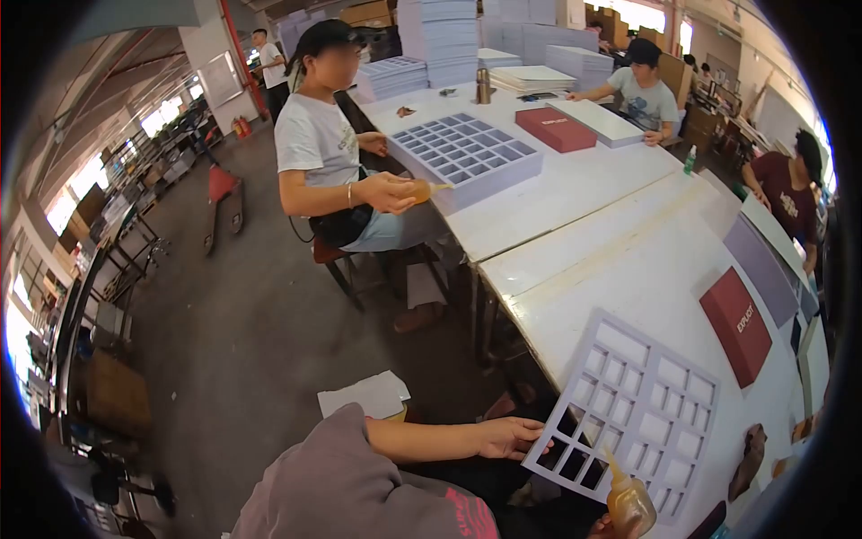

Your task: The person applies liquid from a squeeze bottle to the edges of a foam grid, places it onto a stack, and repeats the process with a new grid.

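A pale lavender grid panel [648,388] with rectangular cut-outs lies tilted at the near table edge, its lower left corner sticking out past the table. My left hand [510,438] is closed on that panel's left edge. At the bottom of the view, my right hand [600,528], mostly cut off by the frame, grips a squeeze bottle [631,508] of amber liquid, probably glue. The bottle's thin nozzle points up over the lower part of the panel.
A dark red box lid [736,325] lies to the right on the white table [575,260]. Across from me, a seated person [323,144] holds a similar bottle beside a deep grid tray [503,172]. Another person [643,90] handles a white box near a red box [555,129]. Stacked panels [438,45] stand behind.
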The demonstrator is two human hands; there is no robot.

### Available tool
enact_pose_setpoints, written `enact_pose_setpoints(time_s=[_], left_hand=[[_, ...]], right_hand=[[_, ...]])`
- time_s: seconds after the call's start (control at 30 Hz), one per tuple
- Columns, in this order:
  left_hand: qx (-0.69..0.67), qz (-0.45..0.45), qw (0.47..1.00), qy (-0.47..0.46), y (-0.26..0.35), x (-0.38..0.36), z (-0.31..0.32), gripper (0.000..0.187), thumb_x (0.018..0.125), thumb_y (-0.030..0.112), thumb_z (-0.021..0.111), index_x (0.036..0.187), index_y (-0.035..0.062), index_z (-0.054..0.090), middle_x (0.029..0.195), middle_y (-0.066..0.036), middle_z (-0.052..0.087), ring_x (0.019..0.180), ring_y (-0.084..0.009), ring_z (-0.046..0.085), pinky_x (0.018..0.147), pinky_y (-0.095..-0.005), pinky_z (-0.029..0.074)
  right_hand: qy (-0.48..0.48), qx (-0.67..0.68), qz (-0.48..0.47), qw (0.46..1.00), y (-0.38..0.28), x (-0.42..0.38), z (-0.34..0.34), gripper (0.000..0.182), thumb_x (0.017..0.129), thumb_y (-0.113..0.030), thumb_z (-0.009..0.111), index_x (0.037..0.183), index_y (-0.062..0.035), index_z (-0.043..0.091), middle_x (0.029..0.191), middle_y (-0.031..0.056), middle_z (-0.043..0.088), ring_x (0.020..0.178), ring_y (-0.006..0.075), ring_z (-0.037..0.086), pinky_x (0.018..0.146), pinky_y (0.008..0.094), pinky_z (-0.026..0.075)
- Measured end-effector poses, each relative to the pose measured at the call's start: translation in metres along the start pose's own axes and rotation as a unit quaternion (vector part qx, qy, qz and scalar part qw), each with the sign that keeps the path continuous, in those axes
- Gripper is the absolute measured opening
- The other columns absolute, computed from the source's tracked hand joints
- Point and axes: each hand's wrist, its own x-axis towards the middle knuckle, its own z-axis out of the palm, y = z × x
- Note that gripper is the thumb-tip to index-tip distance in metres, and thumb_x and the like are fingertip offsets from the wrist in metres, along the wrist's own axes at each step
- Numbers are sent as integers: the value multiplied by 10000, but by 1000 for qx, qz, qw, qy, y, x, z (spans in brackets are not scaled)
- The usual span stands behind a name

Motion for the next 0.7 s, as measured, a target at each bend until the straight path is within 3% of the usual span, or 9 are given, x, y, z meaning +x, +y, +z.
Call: enact_pose_setpoints(time_s=[0.33,0.7], left_hand=[[-61,-5,998,-35,-7,5,-4,340,927,209,523,1264,177,484,1098,31,578,1030,-101,555,807,-300,481],[-82,-11,990,-116,-8,11,-3,360,927,198,521,1281,243,469,1055,45,537,973,-77,539,852,-313,450]], right_hand=[[16,-6,3,1000,-4,-5,-1,405,910,-296,544,1138,38,536,947,145,627,755,232,594,617,305,479],[-2,0,6,1000,5,2,0,444,922,-309,517,1183,49,496,1009,169,601,769,237,577,633,319,480]])
